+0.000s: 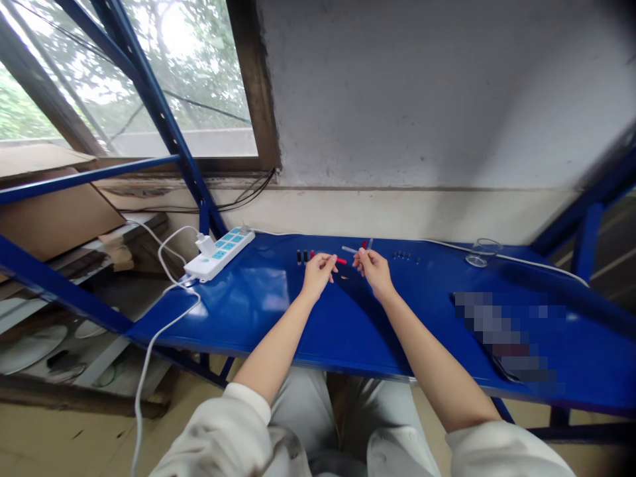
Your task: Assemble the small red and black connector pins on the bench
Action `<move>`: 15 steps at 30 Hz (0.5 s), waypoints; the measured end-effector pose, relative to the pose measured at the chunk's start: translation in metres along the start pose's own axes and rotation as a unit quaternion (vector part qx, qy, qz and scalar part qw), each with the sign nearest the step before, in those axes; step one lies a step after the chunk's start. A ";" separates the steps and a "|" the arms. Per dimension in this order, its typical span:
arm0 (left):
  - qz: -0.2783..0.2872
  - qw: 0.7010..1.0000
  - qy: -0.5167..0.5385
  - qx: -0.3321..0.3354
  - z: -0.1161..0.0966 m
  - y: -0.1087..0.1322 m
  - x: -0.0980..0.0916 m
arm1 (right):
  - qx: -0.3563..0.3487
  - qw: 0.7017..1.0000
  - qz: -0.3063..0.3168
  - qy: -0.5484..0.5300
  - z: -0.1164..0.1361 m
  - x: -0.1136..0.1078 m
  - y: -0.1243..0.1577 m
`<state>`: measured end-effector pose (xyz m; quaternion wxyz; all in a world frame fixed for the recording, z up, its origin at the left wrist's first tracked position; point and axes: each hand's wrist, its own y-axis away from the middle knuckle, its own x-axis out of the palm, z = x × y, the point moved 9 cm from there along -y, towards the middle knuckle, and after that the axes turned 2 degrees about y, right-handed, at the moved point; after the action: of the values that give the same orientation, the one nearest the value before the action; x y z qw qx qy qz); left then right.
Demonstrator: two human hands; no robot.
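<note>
Over the blue table [348,318], my left hand [319,273] pinches a short red stick-like piece [341,261] that points to the right. My right hand [376,270] is closed on a thin clear tube [350,250], whose free end points left. The two pieces are apart. Just beyond my left hand stand two small black cylinders [302,256] and a red one [313,254]. Behind my right fingers, another red piece [364,244] and a clear stick [370,244] show in part. A tiny pointed piece [344,277] lies between my hands.
Several tiny parts [406,256] lie to the right, with a clear glass cup [483,252] farther along. A blurred-out dark flat object [501,338] lies at the right front. A white power strip [221,254] with cables sits left. Blue frame posts [169,126] flank the table.
</note>
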<state>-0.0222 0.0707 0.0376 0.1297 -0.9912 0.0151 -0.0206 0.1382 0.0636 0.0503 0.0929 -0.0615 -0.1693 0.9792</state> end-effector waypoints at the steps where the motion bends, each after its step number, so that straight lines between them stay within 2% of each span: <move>1: 0.021 1.000 -0.002 -0.003 0.001 0.000 0.004 | 0.001 1.000 0.015 -0.004 -0.001 0.003 0.000; 4: 0.047 0.999 0.000 0.001 0.002 0.001 0.010 | 0.019 0.995 0.095 -0.001 -0.006 0.020 0.003; 8: 0.023 1.000 -0.001 0.013 0.001 0.000 0.005 | 0.046 0.981 0.188 0.017 -0.011 0.038 0.012; 15: 0.017 0.999 -0.020 0.031 -0.002 0.000 0.004 | 0.038 0.976 0.213 0.032 -0.006 0.043 0.016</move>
<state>-0.0185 0.0699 0.0393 0.1613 -0.9865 0.0285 0.0011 0.0945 0.0592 0.0353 -0.1106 -0.1242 -0.1120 0.9797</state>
